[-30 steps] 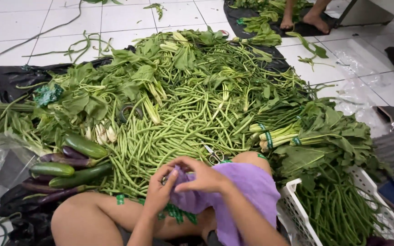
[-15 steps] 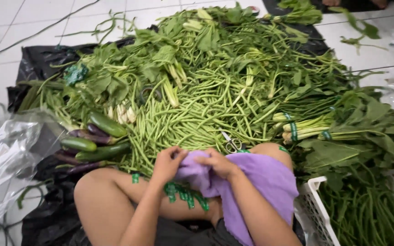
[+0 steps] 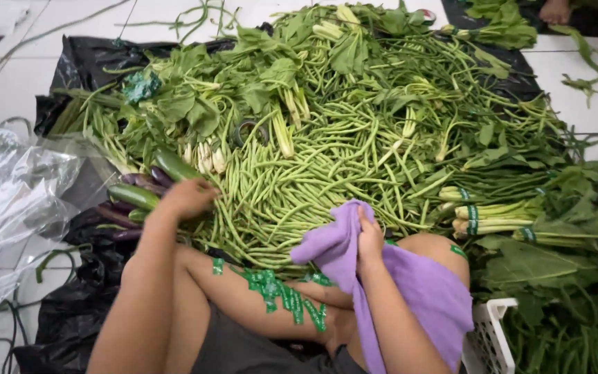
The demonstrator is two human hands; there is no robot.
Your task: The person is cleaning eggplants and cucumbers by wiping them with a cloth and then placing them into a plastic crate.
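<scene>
Two hands: left (image 3: 189,199) grasps a cucumber (image 3: 133,197), right (image 3: 369,239) clutches purple cloth (image 3: 410,284)

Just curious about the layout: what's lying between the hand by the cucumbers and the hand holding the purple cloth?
In the head view, long green beans fill the stretch between the left hand and the right hand with its purple cloth.

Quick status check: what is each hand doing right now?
Left hand: reaching onto the green beans beside the cucumbers; grip cannot be told.
Right hand: closed on the purple cloth.
</scene>
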